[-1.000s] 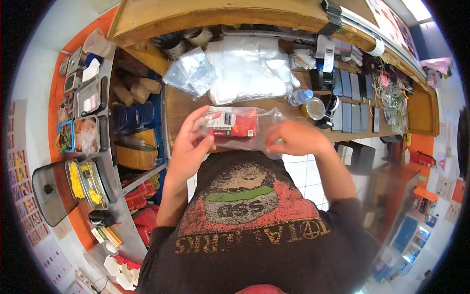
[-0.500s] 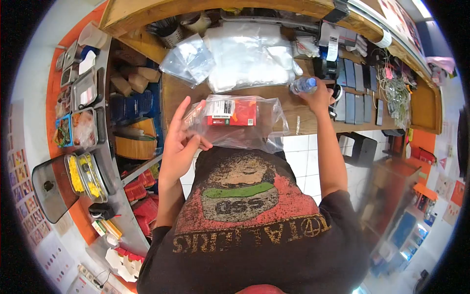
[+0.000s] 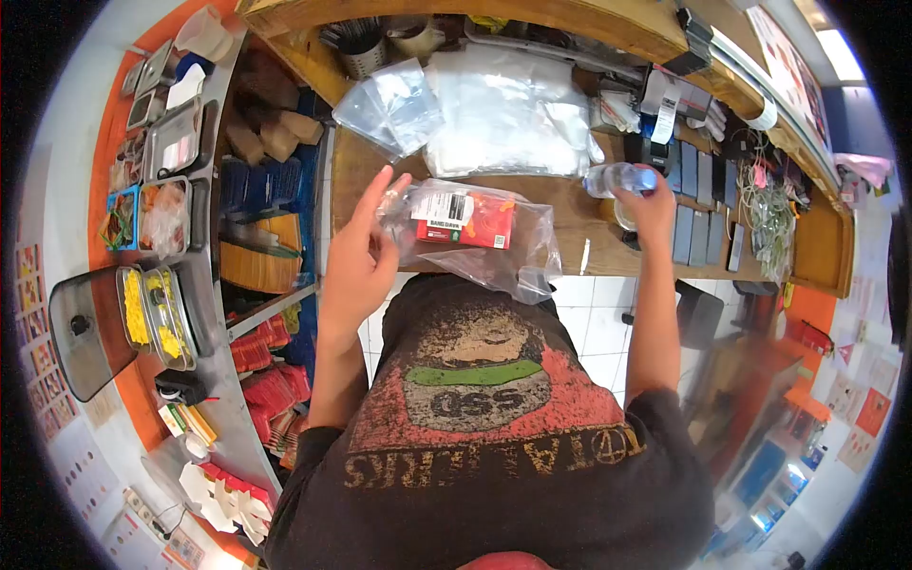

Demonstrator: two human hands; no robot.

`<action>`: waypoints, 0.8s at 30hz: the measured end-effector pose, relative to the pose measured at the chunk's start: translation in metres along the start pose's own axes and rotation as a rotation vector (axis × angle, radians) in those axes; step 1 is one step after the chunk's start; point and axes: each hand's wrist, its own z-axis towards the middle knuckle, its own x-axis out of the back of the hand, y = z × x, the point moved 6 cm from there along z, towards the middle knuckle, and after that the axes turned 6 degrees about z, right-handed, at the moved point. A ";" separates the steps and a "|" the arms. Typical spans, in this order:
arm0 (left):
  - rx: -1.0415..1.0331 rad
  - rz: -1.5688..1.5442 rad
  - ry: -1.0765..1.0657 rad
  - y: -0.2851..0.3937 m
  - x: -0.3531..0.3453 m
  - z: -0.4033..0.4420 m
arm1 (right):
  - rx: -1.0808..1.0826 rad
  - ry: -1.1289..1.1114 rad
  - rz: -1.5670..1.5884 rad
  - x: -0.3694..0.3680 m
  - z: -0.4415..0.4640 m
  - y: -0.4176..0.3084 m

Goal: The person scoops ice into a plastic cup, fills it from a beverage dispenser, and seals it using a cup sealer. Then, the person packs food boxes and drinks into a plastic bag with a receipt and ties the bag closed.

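Note:
My right hand [image 3: 651, 217] grips a small clear plastic bottle [image 3: 608, 179] with a blue cap, tilted on its side over the table. Partly hidden below that hand is a round, pale yellowish item [image 3: 624, 217]. A clear plastic bag [image 3: 527, 252] lies at the table's front edge in front of my body. Inside it is a red box [image 3: 489, 223] with a white printed label [image 3: 442, 207]. Beside the bag's left end, my left hand [image 3: 361, 271] has its fingers stretched apart; whether they touch the plastic I cannot tell.
A stack of clear plastic bags [image 3: 508, 114] covers the back of the table [image 3: 570, 228], with smaller bags [image 3: 389, 109] at its left. Several phones [image 3: 698, 233] and tangled cables [image 3: 765, 209] lie to the right. Shelves with trays [image 3: 171, 147] stand at far left.
The bottle has been shifted right and tipped in my right hand, its cap now pointing right. My left hand is slightly more raised beside the bag. The whole view has shifted a little.

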 end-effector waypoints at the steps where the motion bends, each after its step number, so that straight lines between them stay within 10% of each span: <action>1: -0.023 0.046 -0.005 0.004 -0.001 0.001 | -0.043 -0.022 0.247 0.013 -0.008 -0.016; 7: -0.127 -0.078 -0.019 0.006 -0.019 0.007 | -0.054 -0.118 1.614 0.004 -0.055 -0.146; 15: -0.106 -0.343 -0.091 -0.009 -0.020 0.011 | 0.337 -1.172 0.214 -0.173 -0.104 -0.176; 20: -0.088 -0.320 -0.183 -0.017 -0.018 0.007 | 0.305 -1.006 -0.575 -0.255 -0.101 -0.116; 24: -0.125 -0.509 -0.099 -0.036 -0.004 0.011 | 0.341 -0.987 -0.391 -0.263 -0.104 -0.104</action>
